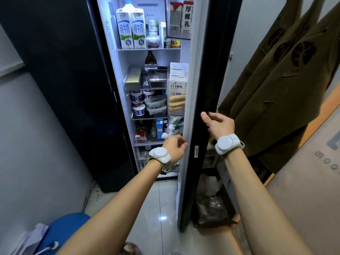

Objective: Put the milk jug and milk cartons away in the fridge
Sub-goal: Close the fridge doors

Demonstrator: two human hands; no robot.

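Note:
The fridge stands lit with its door swung partly out. Two white, blue and green milk cartons stand side by side on the top shelf. Behind them rises the white top of a jug with a blue cap. My left hand hovers in front of the lower shelves, fingers loosely curled and holding nothing. My right hand lies against the dark outer side of the door, thumb stretched out and fingers loosely bent. Both wrists wear white bands.
The shelves are packed with tubs, metal trays, a chocolate syrup bottle and boxes. The door bins hold cartons. Olive coats hang at the right, above a cardboard box. A blue seat is at the lower left.

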